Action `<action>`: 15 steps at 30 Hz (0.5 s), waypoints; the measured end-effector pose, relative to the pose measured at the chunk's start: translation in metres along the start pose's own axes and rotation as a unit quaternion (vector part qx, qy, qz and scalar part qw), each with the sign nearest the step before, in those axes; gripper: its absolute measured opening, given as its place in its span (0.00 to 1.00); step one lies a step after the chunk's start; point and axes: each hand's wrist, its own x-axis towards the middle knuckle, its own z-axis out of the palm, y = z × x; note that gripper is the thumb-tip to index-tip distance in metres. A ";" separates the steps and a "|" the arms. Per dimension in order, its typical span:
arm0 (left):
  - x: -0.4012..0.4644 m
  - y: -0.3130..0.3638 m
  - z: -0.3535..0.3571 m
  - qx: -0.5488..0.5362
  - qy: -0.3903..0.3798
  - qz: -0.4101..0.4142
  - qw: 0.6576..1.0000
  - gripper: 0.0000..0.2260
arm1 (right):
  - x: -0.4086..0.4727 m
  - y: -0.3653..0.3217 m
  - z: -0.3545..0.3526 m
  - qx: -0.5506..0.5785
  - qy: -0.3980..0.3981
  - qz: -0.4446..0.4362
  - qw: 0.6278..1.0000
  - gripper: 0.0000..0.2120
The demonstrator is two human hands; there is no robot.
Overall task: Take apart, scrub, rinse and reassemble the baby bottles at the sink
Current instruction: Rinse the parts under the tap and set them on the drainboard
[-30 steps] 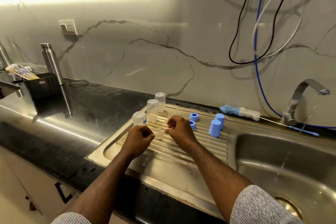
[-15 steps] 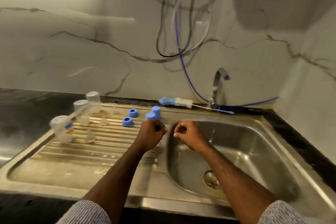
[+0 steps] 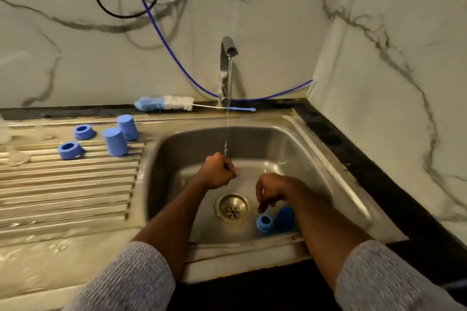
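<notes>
Both hands have swung from the drainboard into the sink basin — rinsing begins. The left hand, fisted under the tap's stream, hides its contents (likely a clear teat); the right hand hangs loosely curled, empty, above a blue collar.

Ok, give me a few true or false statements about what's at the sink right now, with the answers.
1. Water runs from the tap. True.
2. The bottle brush is in the right hand. False: it lies on the ledge behind the sink.
3. The left hand, a closed fist, is under the stream. True.
4. All blue parts are on the drainboard. False: a blue ring and another blue part lie in the basin.
5. Two blue caps stand on the drainboard. True.
</notes>
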 end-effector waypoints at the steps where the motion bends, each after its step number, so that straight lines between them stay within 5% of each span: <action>1: 0.002 -0.003 0.001 0.000 0.003 -0.001 1.000 0.06 | 0.001 -0.001 0.002 -0.023 -0.013 0.006 1.000 0.17; 15: 0.009 -0.023 -0.004 -0.066 0.051 -0.035 0.996 0.05 | 0.032 -0.010 0.033 -0.161 -0.023 0.034 0.986 0.20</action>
